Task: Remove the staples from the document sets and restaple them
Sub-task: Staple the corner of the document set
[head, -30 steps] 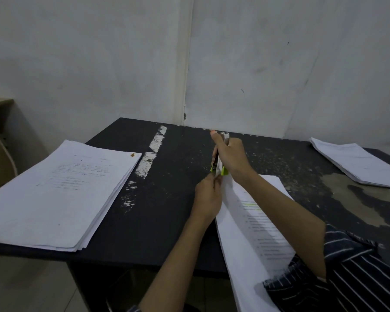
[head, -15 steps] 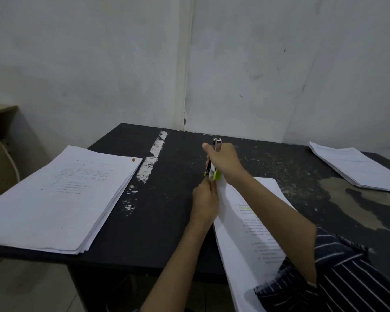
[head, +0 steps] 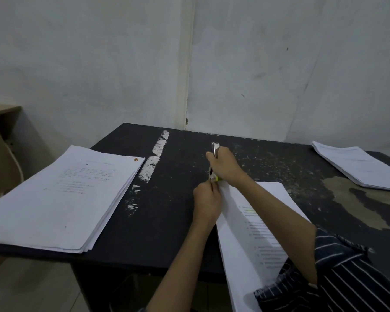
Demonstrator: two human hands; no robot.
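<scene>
My right hand (head: 225, 165) grips a stapler (head: 214, 149) with a metal top and a green part showing below the fist, held at the top left corner of a document set (head: 254, 224). That set lies in front of me on the black table (head: 167, 199), its lower end hanging over the near edge. My left hand (head: 206, 202) pinches the same corner of the set just under the stapler. The corner itself is hidden between the two hands.
A thick stack of printed sheets (head: 61, 197) lies at the table's left edge, a small orange speck at its far corner. Another paper stack (head: 356, 167) sits far right. A wooden cabinet (head: 0, 143) stands at the left. White walls close behind.
The hands and the stapler keep their hold on the set's corner. Only the view has shifted a little, so the table sits lower in the frame.
</scene>
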